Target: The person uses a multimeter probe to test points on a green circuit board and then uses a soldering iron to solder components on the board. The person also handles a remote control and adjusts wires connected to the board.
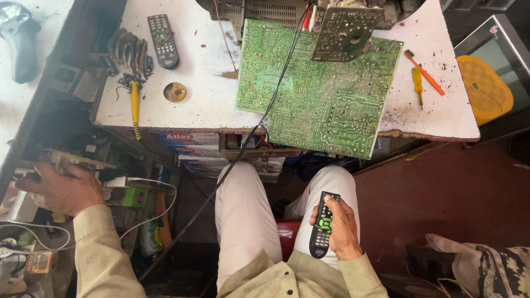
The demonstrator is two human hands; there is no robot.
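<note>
My right hand (343,229) grips a black remote control (323,223) with coloured buttons, resting it on my right thigh. My left hand (61,190) reaches out to the left into a cluttered shelf and lies on a small beige part (72,160) among white cables; whether the fingers hold it I cannot tell. A large green circuit board (317,91) lies solder side up on the white worktable (204,88), overhanging its front edge above my knees.
A second black remote (163,40), a yellow-handled tool (134,105) and a round tin (175,91) lie on the table's left. Two screwdrivers (420,77) lie at its right. A black cable (237,154) hangs down between my legs. A yellow stool (485,88) stands at right.
</note>
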